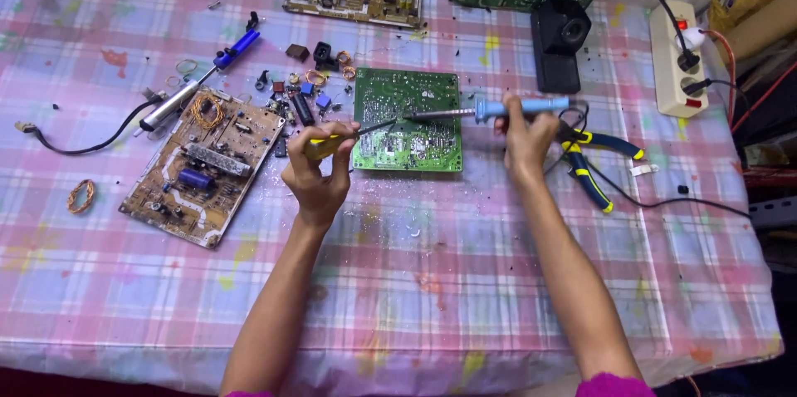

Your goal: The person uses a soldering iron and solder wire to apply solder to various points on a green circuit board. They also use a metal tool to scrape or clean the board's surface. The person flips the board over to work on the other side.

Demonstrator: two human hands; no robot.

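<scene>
Both arms reach out over the table. The left hand [320, 169] grips a yellow screwdriver [349, 138], and the right hand [525, 141] grips a blue soldering iron [498, 109]. Both tips meet over the green circuit board [408, 120], lying flat on the checked tablecloth [432, 264].

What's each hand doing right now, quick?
Left hand: closed on a yellow screwdriver, tip on the green board.
Right hand: closed on a blue soldering iron, tip over the same board.
</scene>
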